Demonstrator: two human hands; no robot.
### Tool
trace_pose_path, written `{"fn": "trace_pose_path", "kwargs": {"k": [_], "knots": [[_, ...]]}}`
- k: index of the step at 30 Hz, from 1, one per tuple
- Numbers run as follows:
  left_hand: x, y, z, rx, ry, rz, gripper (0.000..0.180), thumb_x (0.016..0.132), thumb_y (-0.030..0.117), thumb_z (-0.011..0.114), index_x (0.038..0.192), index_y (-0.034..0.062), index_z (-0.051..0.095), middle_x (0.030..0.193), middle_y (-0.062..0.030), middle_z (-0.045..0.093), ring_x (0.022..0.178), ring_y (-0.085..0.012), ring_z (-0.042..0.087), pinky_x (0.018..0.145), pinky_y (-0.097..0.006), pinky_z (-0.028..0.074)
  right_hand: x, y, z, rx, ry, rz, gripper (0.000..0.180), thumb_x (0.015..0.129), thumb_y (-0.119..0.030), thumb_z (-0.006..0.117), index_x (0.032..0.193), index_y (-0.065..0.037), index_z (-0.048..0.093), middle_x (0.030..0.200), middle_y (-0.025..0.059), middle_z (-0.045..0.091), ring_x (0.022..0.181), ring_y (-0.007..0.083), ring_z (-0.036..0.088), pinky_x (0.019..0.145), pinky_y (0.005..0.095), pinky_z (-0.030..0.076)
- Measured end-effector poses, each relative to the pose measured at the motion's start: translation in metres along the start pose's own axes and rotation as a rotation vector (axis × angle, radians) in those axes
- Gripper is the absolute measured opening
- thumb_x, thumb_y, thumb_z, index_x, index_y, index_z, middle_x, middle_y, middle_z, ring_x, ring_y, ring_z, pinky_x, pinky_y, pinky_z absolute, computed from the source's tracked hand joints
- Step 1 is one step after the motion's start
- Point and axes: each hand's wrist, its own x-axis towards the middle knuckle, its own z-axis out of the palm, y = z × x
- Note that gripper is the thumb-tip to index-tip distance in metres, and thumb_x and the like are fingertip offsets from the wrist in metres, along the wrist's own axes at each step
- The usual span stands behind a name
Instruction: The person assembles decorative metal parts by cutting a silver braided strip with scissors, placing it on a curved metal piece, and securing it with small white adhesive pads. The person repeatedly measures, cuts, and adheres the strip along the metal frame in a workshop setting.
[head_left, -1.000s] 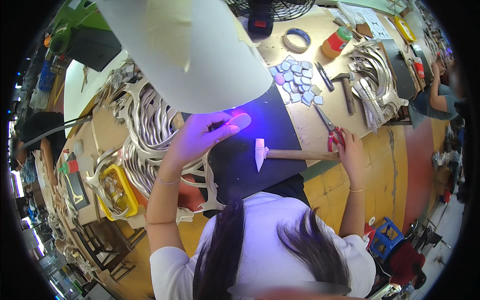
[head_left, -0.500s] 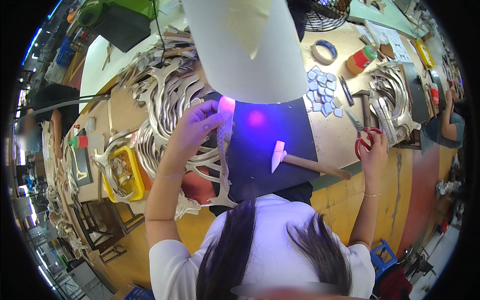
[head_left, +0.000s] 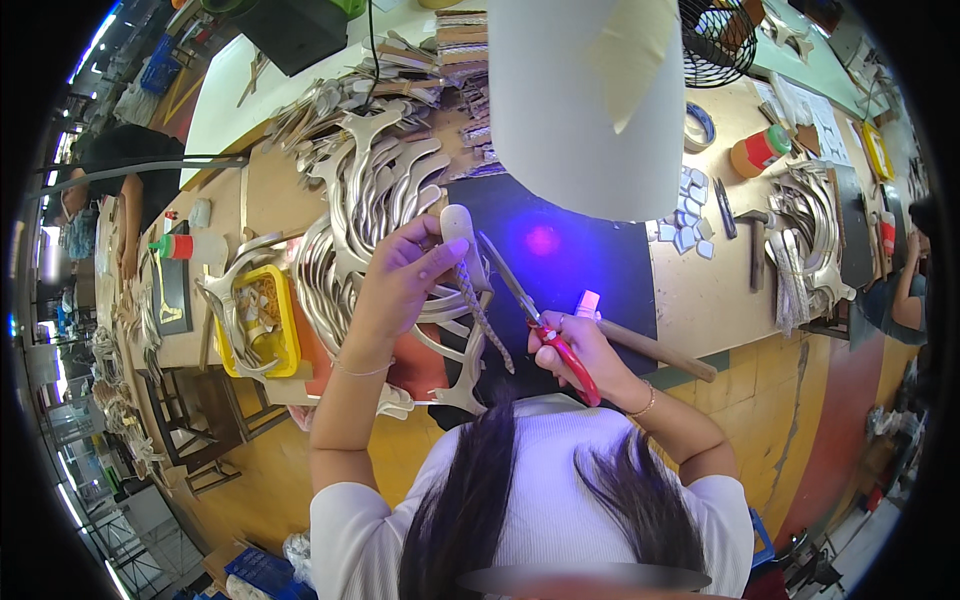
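Pinched between the thumb and fingers of my left hand (head_left: 400, 275) is a pale strap-like piece (head_left: 457, 224) with a rounded top end. A narrow patterned strip (head_left: 480, 315) hangs down from the same grip, its lower tip loose. My right hand (head_left: 592, 350) grips red-handled scissors (head_left: 570, 368). Their blades point up and left, close beside the strap piece; whether they touch it I cannot tell. Behind my right hand a hammer (head_left: 655, 350) with a wooden handle lies on the dark mat (head_left: 610, 255), its head partly covered.
A large white cylinder (head_left: 590, 120) hangs over the mat, with purple light below. Curved pale pieces (head_left: 375, 190) pile up at left, near a yellow tray (head_left: 290, 330). At right are small grey-blue tiles (head_left: 688, 215), another hammer (head_left: 757, 250), a jar (head_left: 760, 150) and a fan (head_left: 718, 40).
My right hand has brought the scissors leftward from the table's right side to beside the strap piece. The strip now hangs apart, angled right. The whole view has shifted slightly.
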Motion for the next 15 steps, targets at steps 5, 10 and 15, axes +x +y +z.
{"fn": "trace_pose_path", "kwargs": {"k": [5,10,15], "knots": [[0.001,-0.009,-0.002,-0.041,0.011,0.05,0.015,0.095,0.006,0.064,0.108,0.0,0.06,0.096,-0.0064,0.068,0.083,-0.0138,0.068,0.077,-0.03,0.058,0.0,-0.004,0.003,-0.023,-0.003,-0.017,0.061,0.084,-0.07,0.063,0.085,-0.009,0.053,0.065,-0.0051,0.048,0.052,0.0037,0.051,0.047,0.0193,0.042],[0.001,-0.016,0.001,-0.101,0.029,0.072,0.013,0.096,0.004,0.061,0.107,-0.0004,0.059,0.095,-0.0071,0.068,0.08,-0.0144,0.068,0.075,-0.032,0.059,0.001,-0.002,0.008,0.022,0.042,-0.02,0.063,0.083,-0.072,0.062,0.082,-0.01,0.052,0.064,-0.0051,0.047,0.051,0.0039,0.05,0.046,0.0198,0.039],[0.0,-0.02,0.001,-0.142,-0.001,0.068,0.014,0.096,0.005,0.063,0.108,0.0013,0.058,0.097,-0.007,0.068,0.084,-0.0134,0.069,0.076,-0.031,0.06,0.006,0.002,0.01,-0.079,0.102,-0.13,0.065,0.082,-0.074,0.062,0.079,-0.009,0.052,0.063,-0.005,0.046,0.049,0.0051,0.047,0.044,0.0216,0.034]]}}
